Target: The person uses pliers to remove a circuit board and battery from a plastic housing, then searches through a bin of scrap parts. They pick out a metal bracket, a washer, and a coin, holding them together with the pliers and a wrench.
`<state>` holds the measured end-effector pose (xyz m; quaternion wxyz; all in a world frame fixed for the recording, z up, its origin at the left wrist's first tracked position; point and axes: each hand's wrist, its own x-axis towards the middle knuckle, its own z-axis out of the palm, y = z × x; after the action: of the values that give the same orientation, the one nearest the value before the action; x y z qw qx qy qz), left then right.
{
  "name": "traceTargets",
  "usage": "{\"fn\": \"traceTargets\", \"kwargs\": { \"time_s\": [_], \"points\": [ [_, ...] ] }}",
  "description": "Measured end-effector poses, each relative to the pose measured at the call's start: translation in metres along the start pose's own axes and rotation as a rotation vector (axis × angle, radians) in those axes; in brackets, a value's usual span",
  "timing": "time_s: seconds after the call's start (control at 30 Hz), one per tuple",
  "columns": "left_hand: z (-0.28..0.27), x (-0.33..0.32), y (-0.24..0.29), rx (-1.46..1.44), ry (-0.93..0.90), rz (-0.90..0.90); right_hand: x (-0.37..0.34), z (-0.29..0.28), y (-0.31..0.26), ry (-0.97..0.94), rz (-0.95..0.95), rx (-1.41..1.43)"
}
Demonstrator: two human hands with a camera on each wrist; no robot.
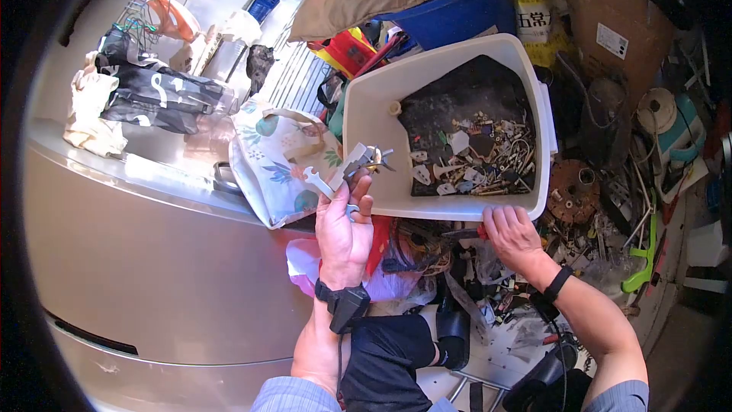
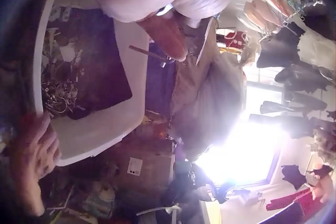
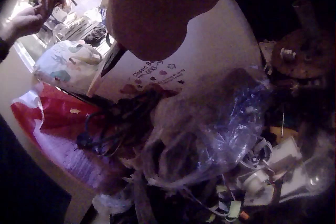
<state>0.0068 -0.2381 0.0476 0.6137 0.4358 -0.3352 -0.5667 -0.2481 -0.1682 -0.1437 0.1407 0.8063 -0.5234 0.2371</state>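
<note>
Tools (image 1: 348,165) — in left hand (image 1: 345,235)

From above both grips, the head camera looks down into the tub (image 1: 367,126); the left wrist's, close behind the left hand (image 1: 345,236), shares that interior. The right wrist's, close behind the right hand (image 1: 515,238), faces its outer wall (image 3: 220,43).

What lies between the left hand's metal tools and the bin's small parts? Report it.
Only the wall of the white bin, on its left side in the head view; I cannot tell if the metal tools in the left hand clear its rim. Its top is open, with nothing visible over the small parts.
</note>
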Motion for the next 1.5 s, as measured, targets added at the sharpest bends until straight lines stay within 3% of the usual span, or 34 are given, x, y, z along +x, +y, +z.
{"fn": "traceTargets", "kwargs": {
  "time_s": [0.23, 0.4, 0.53, 0.63, 0.87, 1.17, 1.37, 1.43, 1.47, 1.5],
  "points": [
    [-0.01, 0.007, 0.0, -0.105, -0.029, -0.057, -0.001, 0.003, -0.001, -0.003, 0.017, 0.024],
    [-0.014, 0.01, 0.002, -0.393, -0.275, -0.198, -0.001, 0.002, -0.001, -0.007, 0.022, 0.017],
    [-0.004, 0.005, 0.002, -0.425, -0.359, -0.177, -0.002, -0.001, 0.0, -0.023, 0.014, 0.037],
    [0.002, 0.001, 0.004, -0.261, -0.474, -0.048, -0.003, 0.001, 0.0, -0.028, 0.008, 0.042],
    [0.011, -0.011, 0.01, 0.135, -0.556, 0.21, -0.003, 0.003, 0.0, 0.012, 0.024, 0.071],
    [0.023, -0.022, 0.0, 0.311, -0.507, 0.251, 0.005, -0.011, 0.007, -0.036, 0.03, 0.123],
    [0.025, -0.027, 0.001, 0.147, -0.448, 0.11, 0.037, -0.008, 0.04, -0.049, 0.096, 0.213],
    [0.025, -0.03, 0.005, -0.127, -0.491, -0.123, 0.051, -0.011, 0.055, -0.009, 0.105, 0.234],
    [0.024, -0.031, 0.002, -0.144, -0.499, -0.131, 0.059, -0.015, 0.059, -0.079, 0.186, 0.372],
    [0.021, -0.029, -0.002, -0.36, -0.463, -0.307, 0.065, -0.019, 0.061, -0.145, 0.272, 0.51]
  ]
}}
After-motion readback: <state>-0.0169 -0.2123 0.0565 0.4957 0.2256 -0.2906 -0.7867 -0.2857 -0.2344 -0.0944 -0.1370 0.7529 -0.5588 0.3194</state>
